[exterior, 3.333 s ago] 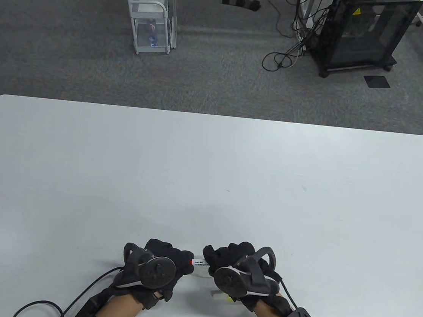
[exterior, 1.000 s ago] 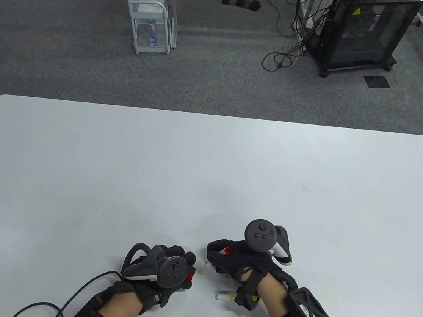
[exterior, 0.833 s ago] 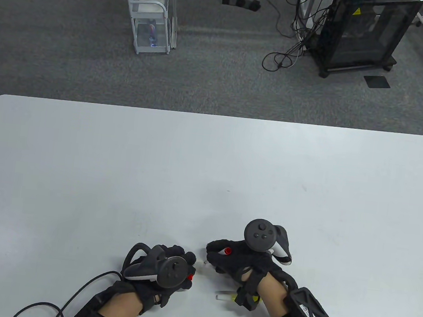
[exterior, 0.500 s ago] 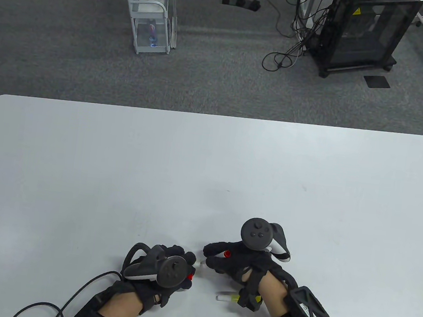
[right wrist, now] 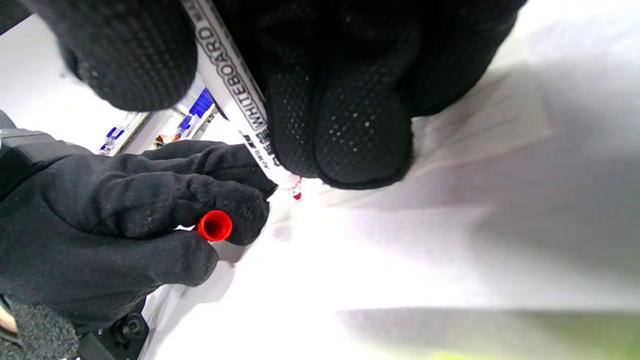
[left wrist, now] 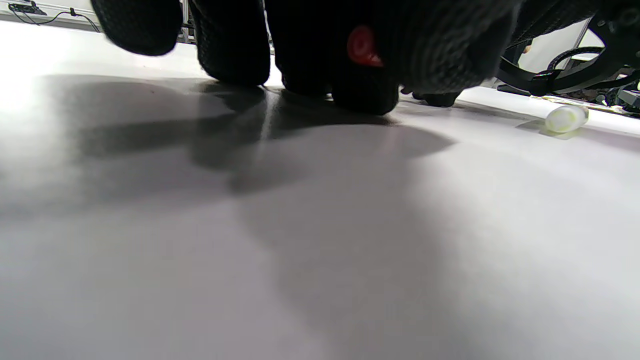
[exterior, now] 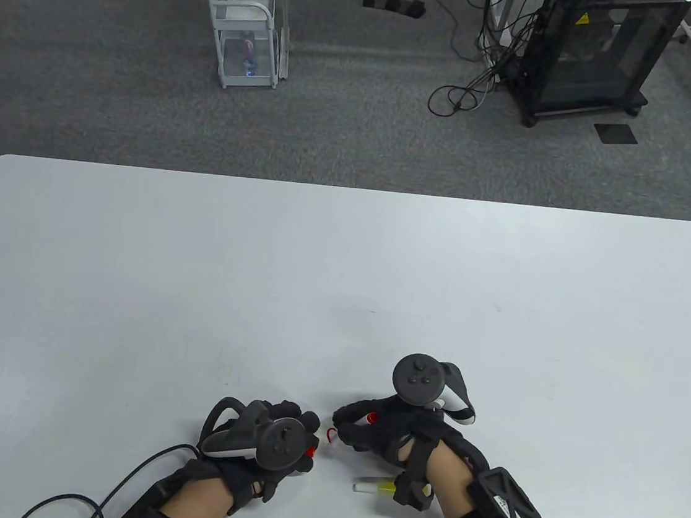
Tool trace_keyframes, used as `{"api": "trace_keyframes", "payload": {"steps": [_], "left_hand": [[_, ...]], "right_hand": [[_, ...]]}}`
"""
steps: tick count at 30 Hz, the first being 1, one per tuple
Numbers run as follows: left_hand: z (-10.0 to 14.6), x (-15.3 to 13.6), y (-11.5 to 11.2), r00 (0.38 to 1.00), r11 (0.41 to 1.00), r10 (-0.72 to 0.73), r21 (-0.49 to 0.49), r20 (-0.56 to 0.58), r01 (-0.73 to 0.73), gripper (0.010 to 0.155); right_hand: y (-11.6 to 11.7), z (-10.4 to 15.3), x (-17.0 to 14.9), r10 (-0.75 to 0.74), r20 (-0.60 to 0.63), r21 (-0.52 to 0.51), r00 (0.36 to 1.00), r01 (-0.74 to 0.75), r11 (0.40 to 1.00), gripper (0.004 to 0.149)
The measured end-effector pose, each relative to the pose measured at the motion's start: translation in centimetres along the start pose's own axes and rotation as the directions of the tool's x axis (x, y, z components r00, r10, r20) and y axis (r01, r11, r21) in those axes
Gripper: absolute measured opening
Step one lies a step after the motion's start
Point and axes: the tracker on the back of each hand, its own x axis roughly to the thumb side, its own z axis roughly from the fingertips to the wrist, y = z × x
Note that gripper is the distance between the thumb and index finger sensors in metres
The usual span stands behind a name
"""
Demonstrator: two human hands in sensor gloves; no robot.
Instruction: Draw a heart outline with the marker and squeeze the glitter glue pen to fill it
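Observation:
My right hand (exterior: 357, 430) grips a white whiteboard marker (right wrist: 235, 85), its red tip (right wrist: 297, 193) down on the white table (exterior: 344, 271). A short red curved stroke (exterior: 331, 436) lies on the table at the tip. The marker's red rear end (exterior: 371, 418) sticks up out of the fist. My left hand (exterior: 300, 438) rests curled on the table just left of it and pinches the red cap (exterior: 311, 452), seen open-ended as the red cap (right wrist: 215, 226) in the right wrist view. A glitter glue pen (exterior: 372, 488) with yellow contents lies under my right wrist.
The glue pen's pale cap end (left wrist: 565, 118) shows at the right of the left wrist view. The left glove's cable (exterior: 81, 500) trails off the table's near edge. Beyond the far edge, a white cart (exterior: 244, 23) and a black cabinet (exterior: 593, 50) stand on the floor.
Earlier both hands held the capped marker together; now the cap is off in my left hand. In the last second my right hand shifted slightly left and a red stroke appeared at the tip.

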Motion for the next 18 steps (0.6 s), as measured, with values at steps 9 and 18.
{"api": "trace_keyframes", "payload": {"steps": [9,18], "left_hand": [[-0.03,-0.09,-0.02,1.0,1.0,0.013,-0.003,-0.001,-0.013,0.047],[-0.04,-0.24,-0.03,1.0,1.0,0.026,-0.008,-0.003,-0.026,0.046]], "right_hand": [[-0.22,0.2,-0.32,-0.017,-0.015,0.005,1.0,0.017,1.0,0.057],[-0.57,0.55,-0.65,-0.031,-0.006,-0.055,0.999,0.031,0.998,0.057]]}}
